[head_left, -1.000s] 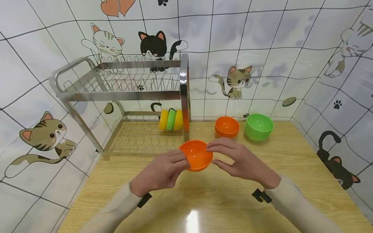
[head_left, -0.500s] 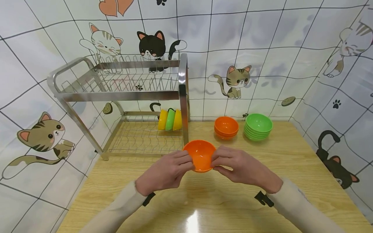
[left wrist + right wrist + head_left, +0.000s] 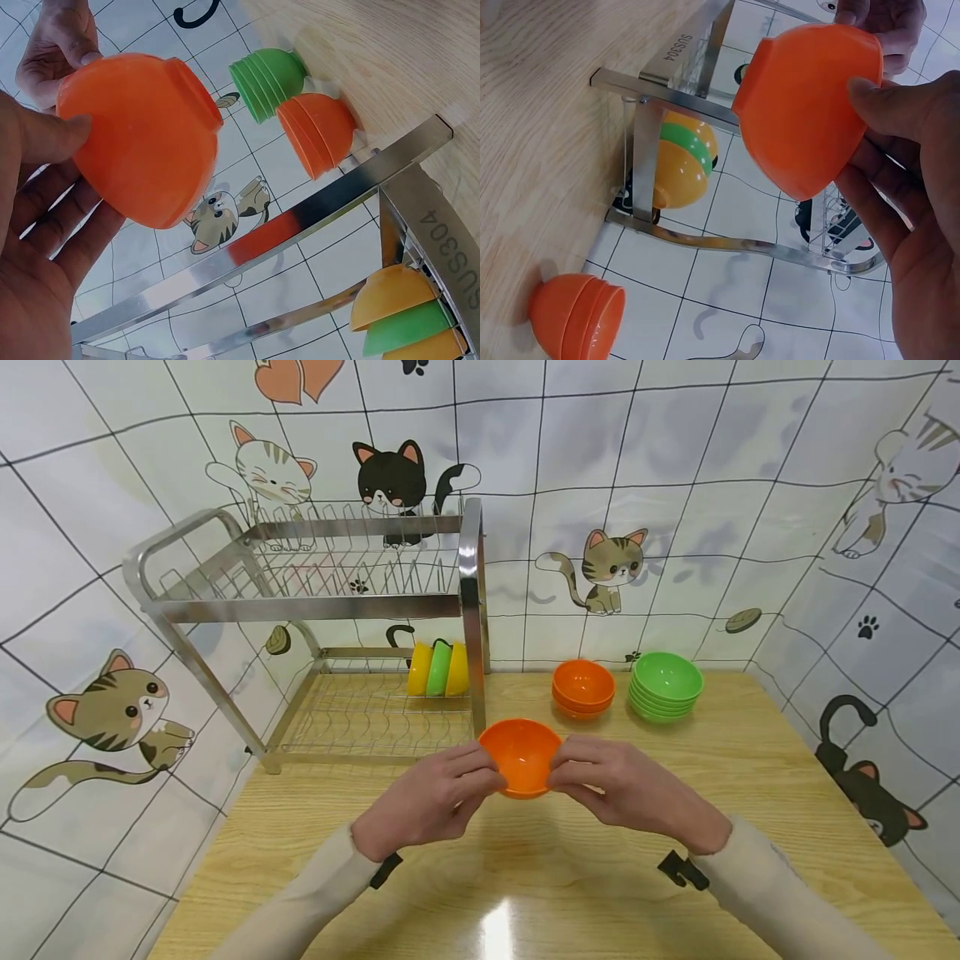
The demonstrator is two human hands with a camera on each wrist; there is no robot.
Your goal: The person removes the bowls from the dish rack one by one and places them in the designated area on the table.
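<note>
An orange bowl is held up over the table between both hands, its inside facing the head camera. My left hand pinches the left side of its rim, thumb outside and fingers over the edge. On the opposite side, my right hand pinches the rim the same way. The left wrist view shows the outside of this bowl and its foot ring, with the thumb pressed on the wall. Seen from the right wrist, the bowl has the right thumb against its outer wall.
A two-tier metal dish rack stands at the left, with yellow and green bowls upright on its lower tier. Behind the hands are a stack of orange bowls and a stack of green bowls on the wooden table.
The right hand has closed its fingers onto the right side of the bowl's rim. Both hands and the bowl have shifted slightly right.
</note>
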